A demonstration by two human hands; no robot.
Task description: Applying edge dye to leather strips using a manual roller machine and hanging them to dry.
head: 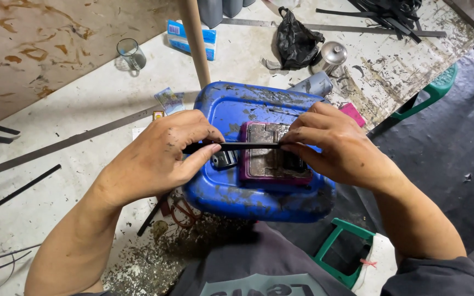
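Both hands held a thin black strip (248, 146) level above a blue plastic container (259, 159) that lay on the stained worktop (83, 109). The left hand (160, 159) had its grip pinched shut on the strip's left end, thumb underneath; the right hand (336, 145) pinched the other end between thumb and fingertips. Directly below the strip sat a purple-framed block (272, 159) on the container's top. To do this well, I judged, the strip needed to stay straight and taut, both pinches even, and square to the block. A glass cup (131, 53) and a black bag (297, 41) stood well apart.
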